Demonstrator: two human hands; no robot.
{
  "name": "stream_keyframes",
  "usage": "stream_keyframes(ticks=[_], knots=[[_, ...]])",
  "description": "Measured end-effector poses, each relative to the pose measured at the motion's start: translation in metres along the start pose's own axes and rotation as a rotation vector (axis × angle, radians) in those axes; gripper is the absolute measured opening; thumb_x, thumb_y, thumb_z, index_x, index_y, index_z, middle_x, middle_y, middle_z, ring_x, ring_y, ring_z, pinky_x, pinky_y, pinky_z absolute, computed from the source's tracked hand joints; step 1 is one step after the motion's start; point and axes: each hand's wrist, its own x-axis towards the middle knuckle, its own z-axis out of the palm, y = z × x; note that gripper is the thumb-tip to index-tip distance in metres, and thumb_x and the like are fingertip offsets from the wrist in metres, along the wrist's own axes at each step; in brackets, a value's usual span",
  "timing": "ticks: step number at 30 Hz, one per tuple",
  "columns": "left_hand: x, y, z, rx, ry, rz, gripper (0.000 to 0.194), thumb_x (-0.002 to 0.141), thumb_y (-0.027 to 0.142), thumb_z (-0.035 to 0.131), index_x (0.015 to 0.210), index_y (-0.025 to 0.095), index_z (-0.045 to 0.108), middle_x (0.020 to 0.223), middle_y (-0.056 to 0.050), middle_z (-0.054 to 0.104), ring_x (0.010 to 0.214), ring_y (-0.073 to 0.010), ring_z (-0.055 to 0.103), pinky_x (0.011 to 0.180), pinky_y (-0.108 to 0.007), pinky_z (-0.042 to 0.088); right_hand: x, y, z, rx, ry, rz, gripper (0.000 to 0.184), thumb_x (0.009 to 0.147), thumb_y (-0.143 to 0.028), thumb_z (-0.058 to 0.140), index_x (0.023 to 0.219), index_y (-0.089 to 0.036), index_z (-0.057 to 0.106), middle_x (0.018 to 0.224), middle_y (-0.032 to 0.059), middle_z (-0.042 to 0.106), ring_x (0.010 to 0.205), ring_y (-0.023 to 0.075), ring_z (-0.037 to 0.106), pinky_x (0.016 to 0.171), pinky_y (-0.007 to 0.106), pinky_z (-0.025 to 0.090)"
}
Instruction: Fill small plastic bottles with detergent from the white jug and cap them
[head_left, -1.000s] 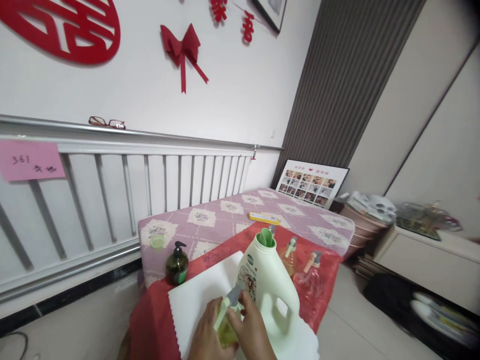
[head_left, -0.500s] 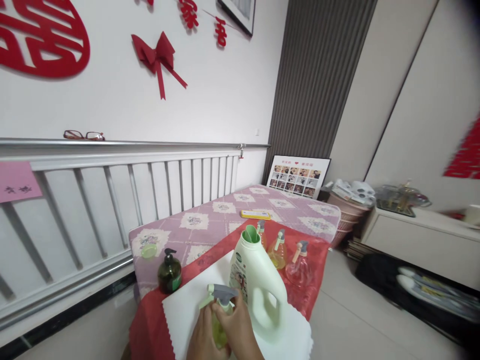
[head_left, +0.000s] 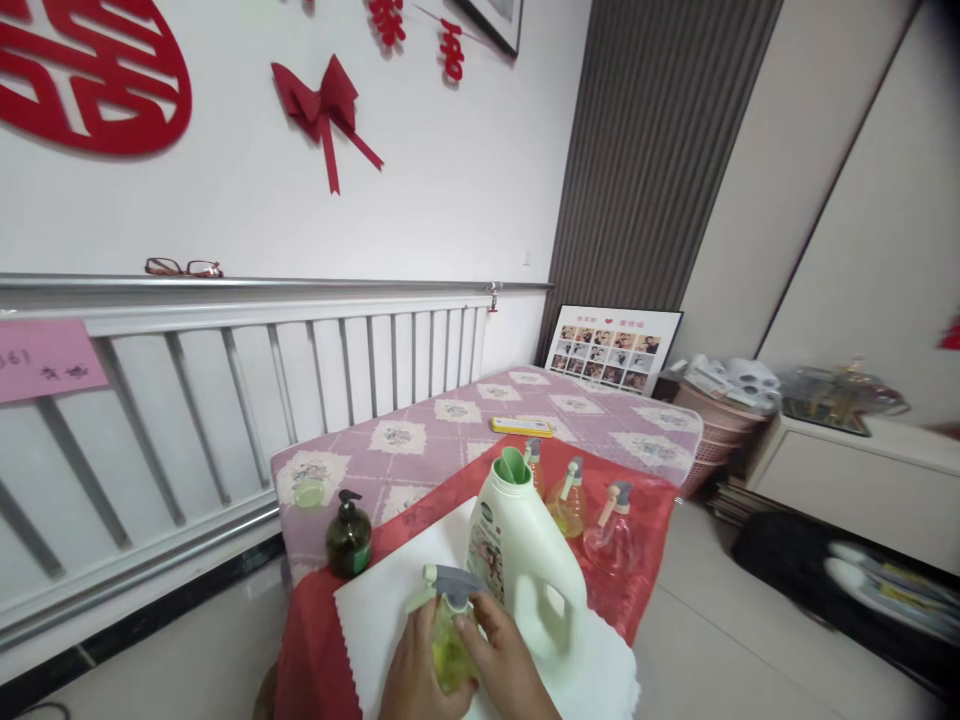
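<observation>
the spray head (head_left: 456, 582) of the spray bottle (head_left: 448, 662) was pointed toward about seven o'clock a second ago; its nozzle has since been swung to about nine. the bottle is grasped by both hands, its body held by the left hand (head_left: 421, 668) and its neck gripped from three o'clock by the right hand (head_left: 501, 645). it is held over a white mat (head_left: 397, 595), laid on red cloth (head_left: 315, 625).

from the bottle, an uncapped pale jug (head_left: 517, 560) is seen standing at two o'clock, with a red spray bottle (head_left: 611, 540) and a yellow one (head_left: 566, 505) placed beyond it. at ten o'clock are set a dark pump bottle (head_left: 349, 540) and, farther out, a green cap (head_left: 309, 493). at one o'clock, a yellow case (head_left: 521, 427) is laid on the patterned tablecloth (head_left: 461, 440). a photo board (head_left: 611, 345) is propped behind, also at one. a radiator (head_left: 225, 410) is mounted along the wall toward eleven, where glasses (head_left: 184, 268) are rested above it.
</observation>
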Motion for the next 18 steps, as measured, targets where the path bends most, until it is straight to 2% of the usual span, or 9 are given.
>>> stream_keyframes(ticks=[5, 9, 13, 18], knots=[[-0.002, 0.002, 0.001, -0.024, 0.009, -0.029, 0.086, 0.063, 0.027, 0.067, 0.141, 0.005, 0.038, 0.141, -0.023, 0.056, 0.133, -0.0322, 0.054, 0.113, -0.042, 0.046, 0.001, -0.018, -0.005, -0.097, -0.069, -0.019, 0.022, 0.086, -0.043, 0.059, 0.092, -0.023, 0.067, 0.09, 0.0053, 0.072, 0.088, 0.0254, 0.066, 0.085, 0.039, 0.053], [-0.003, -0.001, 0.003, 0.02, -0.031, -0.055, 0.088, 0.062, 0.031, 0.068, 0.141, 0.007, 0.041, 0.14, -0.022, 0.057, 0.131, -0.0333, 0.055, 0.11, -0.042, 0.049, 0.002, -0.027, -0.009, -0.131, -0.114, -0.03, 0.021, 0.087, -0.037, 0.059, 0.098, -0.023, 0.069, 0.1, 0.0065, 0.073, 0.096, 0.0259, 0.067, 0.092, 0.04, 0.051], [-0.003, -0.006, 0.007, 0.048, -0.033, -0.071, 0.087, 0.062, 0.035, 0.069, 0.141, 0.008, 0.043, 0.137, -0.021, 0.06, 0.128, -0.0337, 0.058, 0.109, -0.042, 0.05, 0.002, -0.029, -0.011, -0.175, -0.135, -0.049, 0.027, 0.088, -0.033, 0.058, 0.111, -0.024, 0.069, 0.113, 0.0083, 0.073, 0.107, 0.0261, 0.065, 0.099, 0.042, 0.048], [-0.004, -0.009, 0.01, 0.048, -0.059, -0.096, 0.091, 0.062, 0.037, 0.069, 0.143, 0.005, 0.041, 0.142, -0.024, 0.055, 0.132, -0.0358, 0.054, 0.111, -0.046, 0.048, 0.008, -0.042, -0.015, -0.254, -0.196, -0.057, 0.028, 0.087, -0.028, 0.057, 0.112, -0.023, 0.07, 0.116, 0.0091, 0.072, 0.111, 0.0267, 0.064, 0.1, 0.042, 0.047]])
